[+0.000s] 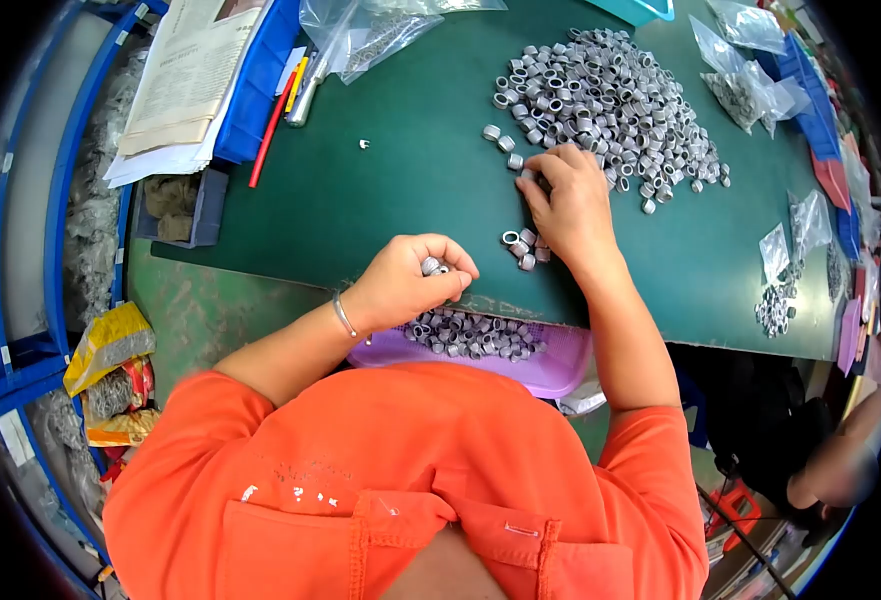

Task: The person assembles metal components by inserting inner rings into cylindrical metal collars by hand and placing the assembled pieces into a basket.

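1. Fingers of the right hand [572, 205] are nearly closed, thumb and forefinger pinching one grey ring [527, 175]; those of the left hand [405, 278] curl loosely around a few rings [431, 265].
2. The main pile [600, 105] lies on the green table [300, 220], beyond the right hand; a small cluster [527, 248] sits near its wrist; more rings lie in the purple basket [564, 368] below the table edge.
3. Best to pinch lightly by the outer wall; the left palm should stay cupped, so none roll out.
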Tool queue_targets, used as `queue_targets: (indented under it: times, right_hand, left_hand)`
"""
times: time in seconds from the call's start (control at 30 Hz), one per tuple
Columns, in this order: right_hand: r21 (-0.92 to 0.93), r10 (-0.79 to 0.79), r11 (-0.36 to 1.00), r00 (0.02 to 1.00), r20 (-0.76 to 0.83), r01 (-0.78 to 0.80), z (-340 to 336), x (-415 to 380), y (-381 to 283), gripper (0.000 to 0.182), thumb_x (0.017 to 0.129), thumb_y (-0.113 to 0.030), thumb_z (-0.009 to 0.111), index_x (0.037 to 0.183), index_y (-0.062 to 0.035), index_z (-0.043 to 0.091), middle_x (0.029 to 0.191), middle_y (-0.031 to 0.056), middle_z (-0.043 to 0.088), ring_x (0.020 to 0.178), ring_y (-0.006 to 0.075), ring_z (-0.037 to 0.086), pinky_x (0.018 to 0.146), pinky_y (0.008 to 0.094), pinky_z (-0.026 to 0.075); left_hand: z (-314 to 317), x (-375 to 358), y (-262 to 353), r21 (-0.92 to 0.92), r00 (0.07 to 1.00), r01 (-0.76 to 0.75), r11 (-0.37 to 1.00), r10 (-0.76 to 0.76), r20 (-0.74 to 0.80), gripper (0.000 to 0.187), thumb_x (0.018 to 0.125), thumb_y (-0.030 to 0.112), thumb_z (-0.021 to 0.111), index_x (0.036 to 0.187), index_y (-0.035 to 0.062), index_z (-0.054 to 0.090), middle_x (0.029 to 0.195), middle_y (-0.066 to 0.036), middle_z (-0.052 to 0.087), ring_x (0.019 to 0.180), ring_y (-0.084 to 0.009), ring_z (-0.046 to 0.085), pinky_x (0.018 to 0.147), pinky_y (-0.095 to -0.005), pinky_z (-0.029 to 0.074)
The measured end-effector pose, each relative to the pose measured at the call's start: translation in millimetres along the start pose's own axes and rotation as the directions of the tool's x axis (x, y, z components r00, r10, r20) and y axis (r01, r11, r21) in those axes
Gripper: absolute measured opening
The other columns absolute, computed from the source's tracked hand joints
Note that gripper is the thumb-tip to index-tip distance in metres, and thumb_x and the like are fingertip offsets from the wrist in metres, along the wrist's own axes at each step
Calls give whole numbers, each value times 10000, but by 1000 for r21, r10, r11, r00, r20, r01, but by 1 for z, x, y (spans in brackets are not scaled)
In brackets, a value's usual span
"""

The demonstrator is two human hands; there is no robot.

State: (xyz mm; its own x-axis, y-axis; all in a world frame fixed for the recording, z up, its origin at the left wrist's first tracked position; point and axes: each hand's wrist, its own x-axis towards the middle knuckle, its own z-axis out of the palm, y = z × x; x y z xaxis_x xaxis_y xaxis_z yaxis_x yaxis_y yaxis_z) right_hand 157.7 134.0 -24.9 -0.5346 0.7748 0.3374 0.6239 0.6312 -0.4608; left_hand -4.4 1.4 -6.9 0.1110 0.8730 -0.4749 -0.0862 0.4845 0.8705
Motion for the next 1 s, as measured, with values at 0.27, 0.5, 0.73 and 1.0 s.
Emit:
queue_targets:
  times: [0.27,0.5,0.73,1.0]
  right_hand:
    - [743,285,616,953,100,-262,-15,-35,-28,424,691,95,625,1062,-44,473,878,48,579,749,90,518,684,220,447]
    - [799,275,578,962,2,-167,-15,-60,-42,591,692,107,610,1210,-23,355,862,48,568,778,97,518,721,227,390]
    - [861,280,487,960,5,-147,-12,-68,-49,666,691,102,616,1266,-17,304,846,45,569,785,103,520,735,232,388]
    - [806,159,574,985,66,-147,-20,-68,-45,393,711,55,633,1080,-16,518,885,83,604,786,141,563,681,271,441]
  left_hand:
    - [1,5,-1,-126,999,-16,992,10,-47,118,800,37,587,909,-9,576,693,-14,555,502,-7,402,412,-149,298]
    - [14,12,4,-246,995,-83,966,94,31,195,818,94,607,982,-7,577,707,-16,559,490,0,378,404,-147,273]
    - [21,12,0,-295,992,-99,950,117,43,188,829,142,610,929,-16,589,682,16,536,500,2,392,399,-154,289]
    - [16,10,0,-464,989,45,885,25,144,172,849,124,569,944,-20,566,732,-51,557,488,-26,400,395,-158,294]
